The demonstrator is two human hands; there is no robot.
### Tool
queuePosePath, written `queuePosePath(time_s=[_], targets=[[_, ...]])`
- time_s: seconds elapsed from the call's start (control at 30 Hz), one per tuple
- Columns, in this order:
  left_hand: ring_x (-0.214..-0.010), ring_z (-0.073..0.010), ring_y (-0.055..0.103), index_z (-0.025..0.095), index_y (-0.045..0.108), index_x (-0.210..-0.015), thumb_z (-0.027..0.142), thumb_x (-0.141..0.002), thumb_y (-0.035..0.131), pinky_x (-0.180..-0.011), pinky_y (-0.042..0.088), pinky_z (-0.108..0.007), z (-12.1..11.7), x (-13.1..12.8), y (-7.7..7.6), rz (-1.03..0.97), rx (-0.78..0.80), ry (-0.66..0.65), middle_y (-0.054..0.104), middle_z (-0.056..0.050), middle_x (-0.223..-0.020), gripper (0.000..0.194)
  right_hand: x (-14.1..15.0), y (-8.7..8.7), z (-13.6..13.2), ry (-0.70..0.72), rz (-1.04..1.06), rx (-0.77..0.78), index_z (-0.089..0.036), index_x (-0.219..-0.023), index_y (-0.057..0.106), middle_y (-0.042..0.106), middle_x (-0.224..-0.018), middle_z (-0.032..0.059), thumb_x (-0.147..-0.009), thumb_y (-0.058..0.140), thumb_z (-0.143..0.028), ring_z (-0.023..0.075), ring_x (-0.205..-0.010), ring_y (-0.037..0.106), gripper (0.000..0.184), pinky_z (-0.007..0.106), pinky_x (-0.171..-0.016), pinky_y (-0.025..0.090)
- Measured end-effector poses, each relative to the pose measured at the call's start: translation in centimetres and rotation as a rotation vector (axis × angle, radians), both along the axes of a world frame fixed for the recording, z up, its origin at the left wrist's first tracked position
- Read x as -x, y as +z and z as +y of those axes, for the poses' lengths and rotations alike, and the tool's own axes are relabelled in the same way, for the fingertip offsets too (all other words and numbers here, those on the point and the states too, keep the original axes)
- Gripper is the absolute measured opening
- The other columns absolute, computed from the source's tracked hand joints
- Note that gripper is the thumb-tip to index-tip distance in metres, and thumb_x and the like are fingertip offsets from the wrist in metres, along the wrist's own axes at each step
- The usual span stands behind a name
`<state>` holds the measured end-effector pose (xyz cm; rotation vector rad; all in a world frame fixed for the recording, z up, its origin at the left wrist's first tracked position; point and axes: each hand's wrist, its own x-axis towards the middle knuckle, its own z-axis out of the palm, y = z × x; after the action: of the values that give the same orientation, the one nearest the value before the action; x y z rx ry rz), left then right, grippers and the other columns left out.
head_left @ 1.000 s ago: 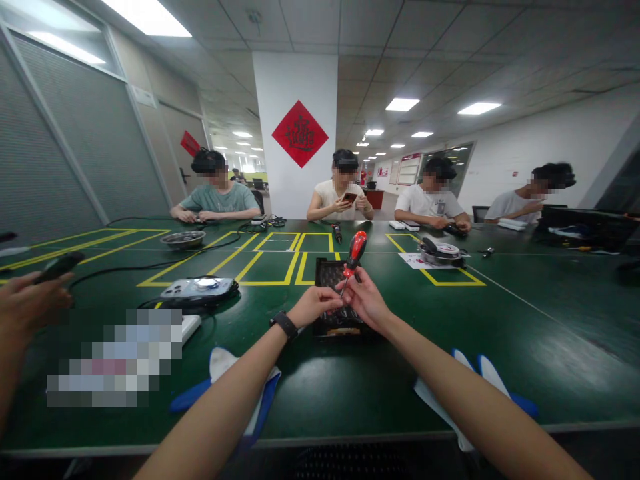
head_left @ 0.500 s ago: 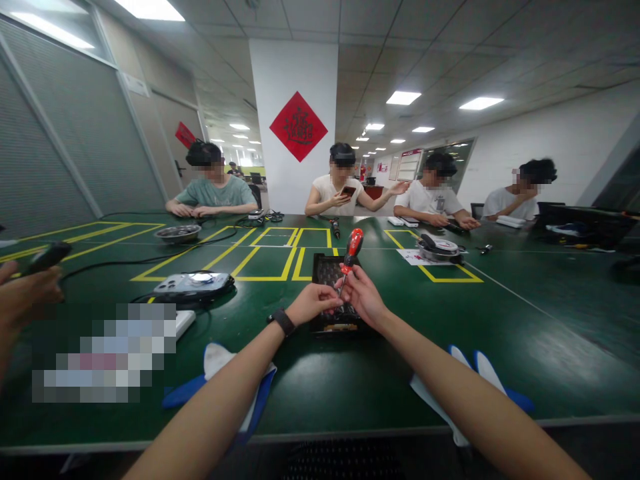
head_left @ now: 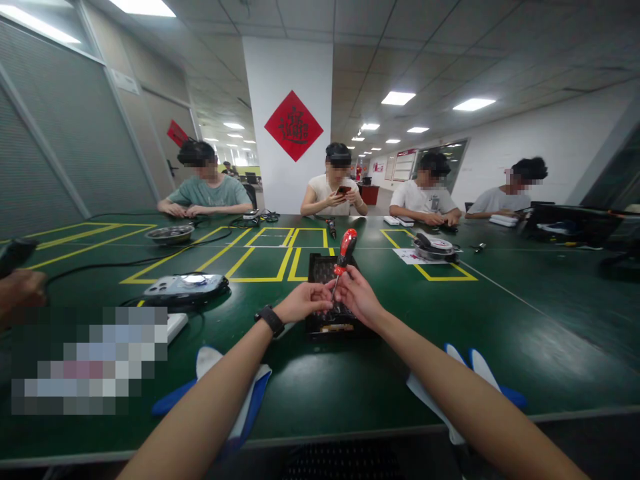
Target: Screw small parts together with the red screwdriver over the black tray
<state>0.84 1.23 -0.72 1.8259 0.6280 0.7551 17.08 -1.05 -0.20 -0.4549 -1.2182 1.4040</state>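
A screwdriver [head_left: 347, 248] with a red and black handle stands nearly upright, a little tilted, in the fingers of my right hand [head_left: 361, 295]. Its metal shaft points down. My left hand [head_left: 304, 302], with a dark band on the wrist, is closed in a pinch beside the lower shaft. What those fingertips hold, if anything, is too small to make out. Below both hands sits a black plastic tray [head_left: 317, 267] with a patterned inside, partly covered by them. One blue and white glove [head_left: 210, 363] lies under my left forearm, another glove [head_left: 484, 371] by my right forearm.
The green table [head_left: 450, 333] carries yellow tape outlines. To the left are a phone-like device [head_left: 173, 287] with cables and a metal bowl [head_left: 170, 233]. A dark tool [head_left: 331, 228] lies ahead; a round dish [head_left: 434, 247] stands right. Several people sit opposite; a co-worker's hand [head_left: 20, 293] is at far left.
The view has shifted slightly, and my hands keep their hold around the screwdriver. The person opposite has brought an outstretched arm in to the phone. The co-worker's hand at left has moved outward.
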Motion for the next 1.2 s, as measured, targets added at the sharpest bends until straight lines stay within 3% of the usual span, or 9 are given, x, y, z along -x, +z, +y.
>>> queuePosePath(time_s=[0.3,0.47,0.67,0.93,1.2], targets=[[-0.065,-0.0099,0.054,0.009,0.057,-0.087,0.035,-0.071,0.06,-0.06,0.042,-0.021,0.1,0.5,0.4,0.016,-0.022,-0.084,0.061,-0.005,-0.074,0.031,-0.1,0.0,-0.1,0.066,0.033,0.008,-0.02,-0.111,0.049,0.058,-0.08,0.0014,-0.079,0.052,-0.034,0.0065,-0.052,0.048,0.035,0.022,-0.051,0.042],[-0.054,-0.0082,0.053,0.009,0.056,-0.08,0.036,-0.068,0.063,-0.054,0.041,-0.021,0.3,0.2,-0.1,0.034,-0.008,-0.021,0.058,-0.001,-0.064,0.03,-0.2,-0.1,0.2,0.018,0.044,0.032,-0.023,-0.113,0.047,0.058,-0.078,0.0,-0.08,0.05,-0.036,0.0062,-0.051,0.047,0.035,0.022,-0.054,0.042],[-0.059,-0.0071,0.052,0.009,0.055,-0.072,0.032,-0.06,0.07,-0.058,0.04,-0.02,0.3,-0.2,-0.4,-0.01,-0.06,0.017,0.057,0.0,-0.067,0.029,-0.1,-0.2,0.2,0.054,0.046,0.025,-0.025,-0.115,0.045,0.059,-0.081,0.0006,-0.079,0.052,-0.035,0.0067,-0.054,0.049,0.038,0.023,-0.056,0.042],[-0.058,-0.0063,0.05,0.009,0.057,-0.074,0.031,-0.061,0.069,-0.058,0.039,-0.019,0.6,0.2,-0.6,-0.034,-0.008,0.053,0.057,-0.001,-0.066,0.029,0.0,0.1,-0.1,0.08,0.047,0.051,-0.025,-0.113,0.045,0.06,-0.08,0.0003,-0.079,0.054,-0.033,0.0065,-0.053,0.05,0.036,0.023,-0.056,0.042],[-0.054,-0.006,0.05,0.009,0.058,-0.075,0.03,-0.061,0.07,-0.055,0.04,-0.02,1.0,0.1,-0.4,-0.022,0.071,-0.025,0.058,0.0,-0.063,0.028,-0.2,0.1,0.2,0.099,0.055,0.076,-0.022,-0.114,0.047,0.06,-0.082,0.0035,-0.083,0.046,-0.035,0.0085,-0.055,0.051,0.034,0.025,-0.056,0.042]])
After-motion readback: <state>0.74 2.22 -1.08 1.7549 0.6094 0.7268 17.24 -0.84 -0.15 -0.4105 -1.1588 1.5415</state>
